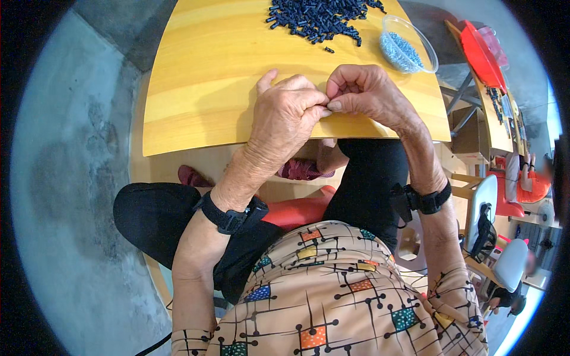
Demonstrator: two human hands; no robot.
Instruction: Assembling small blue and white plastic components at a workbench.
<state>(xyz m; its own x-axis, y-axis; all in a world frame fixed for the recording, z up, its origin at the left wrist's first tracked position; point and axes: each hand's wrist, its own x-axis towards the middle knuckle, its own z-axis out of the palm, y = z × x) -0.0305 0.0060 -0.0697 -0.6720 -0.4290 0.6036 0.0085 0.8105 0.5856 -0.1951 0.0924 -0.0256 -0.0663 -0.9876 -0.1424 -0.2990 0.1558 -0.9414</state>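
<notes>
Over the near edge of the yellow wooden table (202,77), my two hands meet fingertip to fingertip. My left hand (289,107) pinches with thumb and forefinger, its little finger raised. Opposite it, my right hand (368,95) also pinches. Whatever lies between the fingertips is too small and too covered to make out. Beyond the hands lies a heap of small black cylindrical parts (317,18). One loose black part (329,50) rests apart from the heap. At the right stands a clear round plastic tub (432,56) holding many small light-blue and silvery pieces (401,52).
A grey-blue wall (71,148) runs along the left. To the right are another table (502,130) with a red basin (482,56), a cardboard box (470,127) and pale-seated chairs (484,204). A person in orange (531,188) sits farther off. Black straps are on both my wrists.
</notes>
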